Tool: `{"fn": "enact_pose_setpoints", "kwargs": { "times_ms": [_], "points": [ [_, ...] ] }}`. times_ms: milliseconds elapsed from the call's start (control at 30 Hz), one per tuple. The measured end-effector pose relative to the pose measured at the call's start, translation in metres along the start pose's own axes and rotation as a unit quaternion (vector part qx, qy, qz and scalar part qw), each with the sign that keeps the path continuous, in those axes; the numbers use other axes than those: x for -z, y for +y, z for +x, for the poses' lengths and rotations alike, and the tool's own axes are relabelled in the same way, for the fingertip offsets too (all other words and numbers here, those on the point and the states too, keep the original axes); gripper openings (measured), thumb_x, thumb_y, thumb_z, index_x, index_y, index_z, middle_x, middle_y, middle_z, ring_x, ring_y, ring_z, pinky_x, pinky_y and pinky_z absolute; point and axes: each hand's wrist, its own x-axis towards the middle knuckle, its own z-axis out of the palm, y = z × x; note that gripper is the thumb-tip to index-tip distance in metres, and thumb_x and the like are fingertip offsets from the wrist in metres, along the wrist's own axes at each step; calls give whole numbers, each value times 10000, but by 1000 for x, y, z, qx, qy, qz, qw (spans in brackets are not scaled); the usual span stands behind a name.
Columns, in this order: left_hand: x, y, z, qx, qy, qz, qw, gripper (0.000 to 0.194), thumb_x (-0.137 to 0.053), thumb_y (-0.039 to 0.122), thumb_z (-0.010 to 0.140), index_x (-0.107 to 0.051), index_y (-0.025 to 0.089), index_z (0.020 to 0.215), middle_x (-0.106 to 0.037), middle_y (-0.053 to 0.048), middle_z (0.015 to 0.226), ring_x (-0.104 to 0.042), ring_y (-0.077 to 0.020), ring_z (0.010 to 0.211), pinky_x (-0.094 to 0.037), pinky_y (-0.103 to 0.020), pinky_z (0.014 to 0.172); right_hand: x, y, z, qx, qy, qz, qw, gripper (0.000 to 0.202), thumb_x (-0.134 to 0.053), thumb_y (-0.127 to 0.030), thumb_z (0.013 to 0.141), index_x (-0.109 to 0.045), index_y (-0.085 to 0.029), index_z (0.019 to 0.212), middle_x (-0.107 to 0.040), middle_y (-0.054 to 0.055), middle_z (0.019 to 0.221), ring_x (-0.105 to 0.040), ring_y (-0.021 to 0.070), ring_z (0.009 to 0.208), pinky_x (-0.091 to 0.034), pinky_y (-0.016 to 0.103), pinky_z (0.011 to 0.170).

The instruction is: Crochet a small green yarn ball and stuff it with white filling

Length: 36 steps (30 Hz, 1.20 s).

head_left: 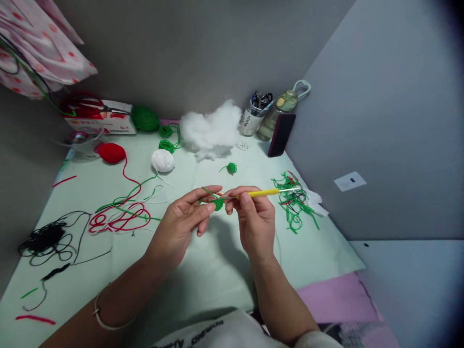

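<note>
A small green crochet piece (218,204) is pinched between the thumb and fingers of my left hand (189,210). Green yarn (208,191) runs over the left forefinger. My right hand (254,212) grips a crochet hook with a yellow handle (259,194), thumb pressed on the handle. The hook's metal tip points left and meets the green piece; whether it is inside a stitch I cannot tell. Something small and orange shows near the tip. Beyond my hands lies a small green crocheted ball (231,168) with a yarn tail.
White stuffing (210,126) lies against the back wall. At left are a red yarn ball (112,153), a white yarn ball (163,160), green yarn (145,119) and tangled black yarn (45,238). Yarn scraps (293,198), a phone (282,135), a pen cup (251,121) and a bottle (270,121) stand right.
</note>
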Motion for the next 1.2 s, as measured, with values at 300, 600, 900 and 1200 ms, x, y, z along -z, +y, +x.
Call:
{"fn": "enact_pose_setpoints", "kwargs": {
  "times_ms": [300,600,900,1200],
  "points": [
    [3,-6,0,-56,46,65,995,264,-819,209,840,-829,283,1093,-618,34,819,-438,-10,544,-372,-127,501,-2,-4,-7,174,-44,-212,961,215,-520,-153,1038,-714,-233,1083,-757,44,962,-707,144,796,-597,308,724],
    [0,0,-1,65,-7,-101,993,340,-838,195,810,-805,155,1146,-413,103,563,-214,11,421,-236,-112,390,-1,1,-10,238,-9,-248,939,247,-586,-143,998,-762,-282,1103,-735,43,959,-700,165,820,-589,326,702],
    [-3,-2,-1,7,16,-51,999,378,-858,179,796,-796,197,1168,-618,37,746,-387,18,456,-307,-107,432,-6,0,-4,129,-35,-152,979,186,-613,-191,1004,-786,-255,1029,-756,34,952,-684,144,776,-579,304,689],
    [2,2,3,72,-17,-125,989,265,-836,167,786,-831,130,1049,-454,77,634,-245,14,452,-253,-101,399,2,0,-3,132,11,-138,982,186,-592,-214,1015,-774,-251,1003,-725,29,896,-656,142,715,-552,305,649]
  ]
}}
